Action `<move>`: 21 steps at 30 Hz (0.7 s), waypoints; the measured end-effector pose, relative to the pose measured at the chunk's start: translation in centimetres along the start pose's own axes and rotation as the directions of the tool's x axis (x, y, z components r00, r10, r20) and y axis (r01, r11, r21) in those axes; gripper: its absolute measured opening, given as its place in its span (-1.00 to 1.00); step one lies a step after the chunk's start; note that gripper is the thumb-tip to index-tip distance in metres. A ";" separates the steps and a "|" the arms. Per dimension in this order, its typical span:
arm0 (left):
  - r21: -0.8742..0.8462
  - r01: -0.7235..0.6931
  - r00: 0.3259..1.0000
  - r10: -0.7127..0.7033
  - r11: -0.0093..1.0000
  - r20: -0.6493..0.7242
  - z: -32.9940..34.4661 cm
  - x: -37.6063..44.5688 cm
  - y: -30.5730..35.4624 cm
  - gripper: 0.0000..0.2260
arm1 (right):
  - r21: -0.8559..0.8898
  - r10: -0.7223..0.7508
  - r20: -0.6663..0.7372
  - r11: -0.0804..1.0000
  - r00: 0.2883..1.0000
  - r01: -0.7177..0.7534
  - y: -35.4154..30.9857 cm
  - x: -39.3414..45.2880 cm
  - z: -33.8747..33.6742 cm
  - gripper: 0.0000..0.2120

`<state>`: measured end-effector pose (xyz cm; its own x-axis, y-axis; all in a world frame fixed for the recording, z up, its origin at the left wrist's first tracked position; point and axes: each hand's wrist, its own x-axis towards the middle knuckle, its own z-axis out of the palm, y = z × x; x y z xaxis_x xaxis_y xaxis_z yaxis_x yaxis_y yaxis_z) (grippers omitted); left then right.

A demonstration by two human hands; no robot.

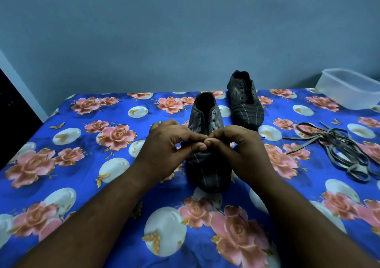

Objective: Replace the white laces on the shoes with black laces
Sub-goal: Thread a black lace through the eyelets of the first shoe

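While my two bare forearms reach forward over a surface draped in a bright blue cloth printed with pink roses and white globes (86,136), my left hand (164,150) and my right hand (238,150) meet fingertip to fingertip above the nearer dark grey pinstriped shoe (207,175). Both hands have thumb and forefinger curled together as if pinching something thin between them; I cannot tell for certain what it is, though a dark strip shows just beneath my left fingers. This shoe stands upright with its toe towards me and its opening away; its upper eyelets appear unlaced. To my right, well apart from the shoe, a loose tangle of flat grey-looking laces (337,150) lies on the cloth. Farther back and slightly right stands the second dark grey pinstriped shoe (244,101), also unlaced. At the far right corner sits a translucent rectangular plastic container (349,90). Behind everything rises a plain blue-grey wall (164,31).
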<state>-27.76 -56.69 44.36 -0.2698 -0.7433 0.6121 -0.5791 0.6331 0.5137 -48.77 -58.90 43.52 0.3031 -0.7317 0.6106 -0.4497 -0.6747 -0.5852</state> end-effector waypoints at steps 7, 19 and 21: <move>0.110 0.030 0.998 -0.023 0.993 -0.061 -0.9 0.1 -0.2 -0.94 | -0.084 0.052 0.046 0.995 0.998 -0.048 -0.4 0.0 0.2 -0.72; -0.015 0.247 0.968 -0.247 0.969 -0.042 -0.9 -0.2 -1.6 -0.91 | 0.008 0.099 0.283 0.994 0.954 -0.105 -0.2 0.1 -1.9 -0.83; 0.112 0.171 0.983 -0.177 0.979 0.044 -1.0 -0.2 -1.4 -0.87 | 0.028 0.129 0.296 0.989 0.946 -0.144 -0.1 0.1 -2.4 -0.70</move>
<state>-26.13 -57.25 44.08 -0.1963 -0.8524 0.4847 -0.6994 0.4682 0.5400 -50.65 -58.67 44.94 0.4775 -0.8084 0.3441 -0.4650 -0.5648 -0.6818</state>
